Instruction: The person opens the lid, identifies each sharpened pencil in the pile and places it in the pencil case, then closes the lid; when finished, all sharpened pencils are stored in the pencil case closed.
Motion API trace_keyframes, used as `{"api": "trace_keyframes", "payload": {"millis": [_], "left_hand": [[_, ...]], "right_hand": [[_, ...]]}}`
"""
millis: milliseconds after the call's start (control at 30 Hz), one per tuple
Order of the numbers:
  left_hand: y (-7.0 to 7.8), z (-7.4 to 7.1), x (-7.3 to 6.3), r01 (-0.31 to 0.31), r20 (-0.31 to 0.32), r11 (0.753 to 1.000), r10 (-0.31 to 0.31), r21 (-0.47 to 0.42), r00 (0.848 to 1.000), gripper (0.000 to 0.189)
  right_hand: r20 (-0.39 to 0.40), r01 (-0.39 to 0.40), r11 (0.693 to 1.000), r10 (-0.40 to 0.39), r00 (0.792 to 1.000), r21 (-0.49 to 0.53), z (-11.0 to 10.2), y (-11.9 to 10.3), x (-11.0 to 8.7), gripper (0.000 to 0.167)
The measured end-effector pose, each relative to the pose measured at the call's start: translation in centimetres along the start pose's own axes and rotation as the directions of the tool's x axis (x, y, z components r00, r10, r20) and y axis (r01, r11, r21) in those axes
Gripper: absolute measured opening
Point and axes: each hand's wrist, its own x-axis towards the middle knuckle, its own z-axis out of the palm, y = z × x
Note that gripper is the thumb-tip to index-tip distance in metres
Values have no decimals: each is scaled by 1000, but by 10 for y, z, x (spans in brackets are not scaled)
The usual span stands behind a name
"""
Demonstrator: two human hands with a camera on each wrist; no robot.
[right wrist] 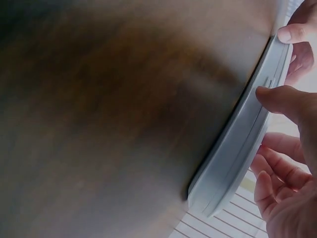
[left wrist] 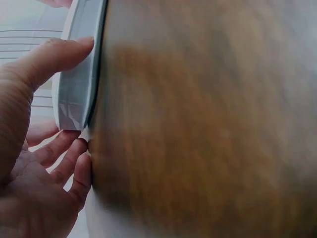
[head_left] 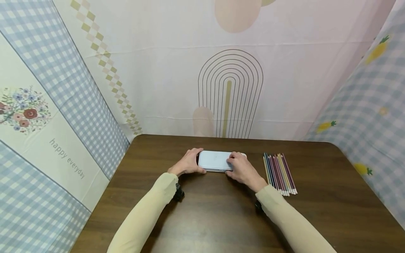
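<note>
A flat, pale blue pencil box [head_left: 212, 160] with rounded corners lies closed, lengthwise across the back of the table. At its left end my left hand [head_left: 189, 162] holds it, thumb on the near side wall and fingers round the end. My right hand [head_left: 243, 169] grips it near the right end. In the right wrist view the right thumb [right wrist: 277, 99] presses the box's side [right wrist: 237, 141], close to a small catch on the seam. The other right fingers lie over the lid. In the left wrist view the left thumb [left wrist: 64, 54] lies along the side wall.
Several colored pencils [head_left: 280, 174] with white eraser ends lie side by side in a row, right of the right hand. The dark wooden table [head_left: 209, 218] ends at a patterned cloth [head_left: 167, 88] behind. Checked cloths [head_left: 364, 105] hang at both sides.
</note>
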Motion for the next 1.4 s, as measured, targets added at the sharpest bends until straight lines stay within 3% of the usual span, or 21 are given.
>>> {"api": "trace_keyframes", "payload": {"millis": [200,567,667,800,867,1000,1067,1233,1400], "left_hand": [[1,2,2,24,-7,1000,-24,1,1000,101],[-1,1,1,35,-2,999,-35,9,999,101],[-10,4,8,41,-6,999,-41,-9,999,102],[-33,16,23,17,-29,1000,-17,26,999,102],[-30,14,21,17,-22,999,-16,30,1000,101],[-8,2,10,24,-12,1000,-24,15,1000,97],[-11,5,11,0,-23,1000,1,31,1000,95],[-36,19,26,-35,-45,999,36,31,998,97],[-32,15,25,-16,-31,1000,17,20,999,95]], "right_hand": [[-36,5,999,-6,999,-40,1,-5,1,36],[-122,105,977,-129,984,-184,9,-11,5,29],[-135,120,970,-150,979,-209,10,-12,8,27],[-139,136,958,-175,975,-253,9,-13,10,24],[-138,146,950,-190,972,-277,9,-13,10,23],[-133,172,921,-231,964,-349,9,-13,10,23],[-138,184,905,-253,958,-384,9,-13,10,24],[-136,206,878,-289,947,-433,11,-13,11,25],[-107,222,865,-299,948,-450,11,-14,12,24]]}}
